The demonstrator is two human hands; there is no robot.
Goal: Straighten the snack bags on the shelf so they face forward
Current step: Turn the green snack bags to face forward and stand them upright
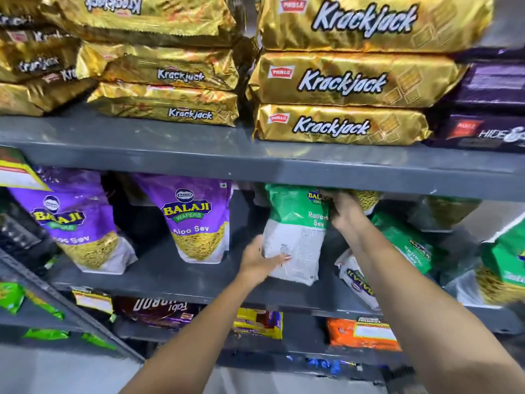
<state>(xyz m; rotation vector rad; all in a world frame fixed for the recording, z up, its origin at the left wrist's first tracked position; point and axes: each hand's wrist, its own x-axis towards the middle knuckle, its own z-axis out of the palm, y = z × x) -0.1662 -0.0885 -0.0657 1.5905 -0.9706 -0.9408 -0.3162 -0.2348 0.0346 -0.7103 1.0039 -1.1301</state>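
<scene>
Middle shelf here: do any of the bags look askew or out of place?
Yes. Right of the green Ratlami Sev bag held by the left hand and right hand, another green bag lies tipped over, not upright like the Aloo Sev bag.

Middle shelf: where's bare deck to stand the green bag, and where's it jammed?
Free: the grey shelf deck between the two purple Aloo Sev bags, and the strip between the right purple bag and the green Ratlami Sev bag held by the left hand and right hand. Crowded: right of that bag, where tilted green bags overlap.
</scene>
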